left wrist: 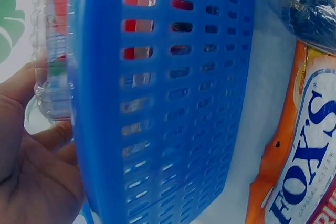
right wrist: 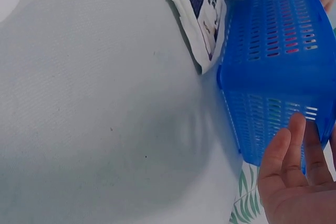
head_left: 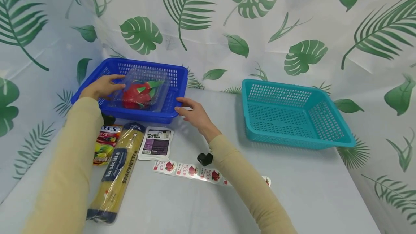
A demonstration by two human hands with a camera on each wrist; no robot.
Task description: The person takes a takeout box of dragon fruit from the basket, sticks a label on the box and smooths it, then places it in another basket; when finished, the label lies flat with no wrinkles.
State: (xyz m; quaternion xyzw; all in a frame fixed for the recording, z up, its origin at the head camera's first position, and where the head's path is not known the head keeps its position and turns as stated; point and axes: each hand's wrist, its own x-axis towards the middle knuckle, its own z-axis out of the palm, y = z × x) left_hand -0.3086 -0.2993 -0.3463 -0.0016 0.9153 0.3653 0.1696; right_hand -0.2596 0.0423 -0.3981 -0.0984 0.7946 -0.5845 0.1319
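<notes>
Pinching clear box point(head_left: 147, 76), apparently: left hand point(head_left: 101, 86), partly hidden.

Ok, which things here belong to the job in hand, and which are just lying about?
Seemingly in the job: clear box, red contents, blue basket.
Just lying about: Fox's bag, spaghetti, white packet, stickers, teal basket (untouched).

Clear plastic clamshell point(head_left: 146, 76) inside blue perforated basket point(head_left: 143, 114), top above near rim; red fruit point(head_left: 136, 95) inside, green-tipped; basket upright, rectangular.
</notes>
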